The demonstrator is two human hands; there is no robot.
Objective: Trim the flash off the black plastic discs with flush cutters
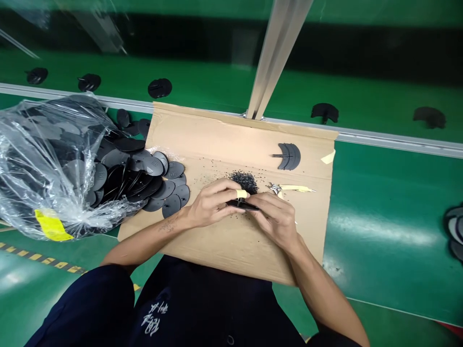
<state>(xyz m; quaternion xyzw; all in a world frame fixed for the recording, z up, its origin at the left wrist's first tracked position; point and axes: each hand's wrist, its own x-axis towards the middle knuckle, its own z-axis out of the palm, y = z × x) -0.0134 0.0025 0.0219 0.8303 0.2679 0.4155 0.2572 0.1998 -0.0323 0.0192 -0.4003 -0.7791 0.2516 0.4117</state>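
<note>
Between both hands, over the cardboard sheet [224,250], a thin black plastic disc [241,206] is held nearly edge-on to my view. My left hand [217,202] grips its left side, with yellow tape around one fingertip. My right hand [275,217] pinches the disc's right side; its fingers hide part of it. Just beyond the hands lies a small heap of black plastic bits [246,180]. Side cutters with yellow handles [294,188] rest to the right of the heap. Farther back is a stack of black crescent-shaped parts [290,156].
At left, a clear plastic bag [47,168] spills many black discs [144,164] onto the cardboard. A metal post [277,53] rises at the back beside a glass panel. Dark parts [456,231] sit at the far right edge of the green table [390,217].
</note>
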